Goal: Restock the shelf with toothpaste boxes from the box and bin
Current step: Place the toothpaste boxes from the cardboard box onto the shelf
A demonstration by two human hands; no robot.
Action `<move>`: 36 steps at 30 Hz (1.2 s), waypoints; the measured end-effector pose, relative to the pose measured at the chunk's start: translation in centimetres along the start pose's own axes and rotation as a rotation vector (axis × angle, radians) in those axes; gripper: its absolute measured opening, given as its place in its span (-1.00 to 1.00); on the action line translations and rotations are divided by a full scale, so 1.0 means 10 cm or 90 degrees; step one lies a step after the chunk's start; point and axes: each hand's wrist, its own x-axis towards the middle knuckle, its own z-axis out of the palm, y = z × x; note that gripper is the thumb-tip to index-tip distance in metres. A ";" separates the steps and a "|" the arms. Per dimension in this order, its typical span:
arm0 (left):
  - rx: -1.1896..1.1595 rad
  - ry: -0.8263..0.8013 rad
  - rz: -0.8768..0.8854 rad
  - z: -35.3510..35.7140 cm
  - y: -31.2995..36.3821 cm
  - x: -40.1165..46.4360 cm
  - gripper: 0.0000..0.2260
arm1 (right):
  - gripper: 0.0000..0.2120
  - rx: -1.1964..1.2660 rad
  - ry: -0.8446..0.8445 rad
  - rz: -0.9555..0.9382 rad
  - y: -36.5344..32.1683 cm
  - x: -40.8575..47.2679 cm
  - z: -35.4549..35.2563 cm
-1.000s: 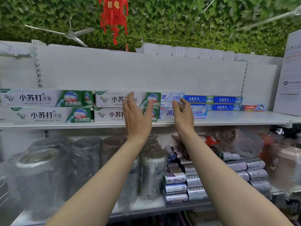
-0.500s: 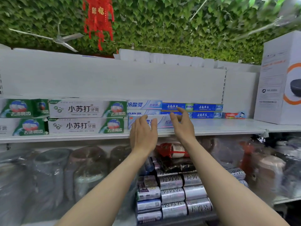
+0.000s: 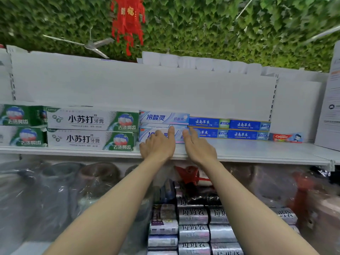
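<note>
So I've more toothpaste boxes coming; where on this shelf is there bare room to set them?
Bare shelf runs in front of the blue boxes and the Colgate box, up to the big white carton. Left is crowded: green-and-white boxes and pale blue boxes packed tight, both hands there.

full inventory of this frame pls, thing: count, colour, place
green-and-white toothpaste boxes: four visible, stacked in pairs, shelf left
pale blue toothpaste boxes: at least two, stacked, shelf centre
dark blue toothpaste boxes: four, stacked in pairs, right of the pale blue
Colgate box: one, red, alone at the row's right end
shelf: one, white, bare front strip at right
silver rolls: several, stacked on lower shelf
plastic-wrapped goods: several, dark, lower shelf left
red ornament: one, hanging above
left hand: open, on lower pale blue box
right hand: open, beside it
</note>
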 end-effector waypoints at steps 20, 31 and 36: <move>-0.481 0.150 0.006 -0.51 -0.26 -0.55 -0.64 | -0.64 0.497 0.170 -0.034 -0.49 -0.38 0.05; -0.723 0.303 -0.227 -1.13 -1.80 -1.04 -0.85 | -0.92 0.779 -0.185 -0.067 -1.84 -0.98 0.95; -0.692 0.295 -0.337 -1.25 -2.69 -1.30 -0.81 | -0.89 0.701 -0.308 -0.041 -2.41 -1.29 1.69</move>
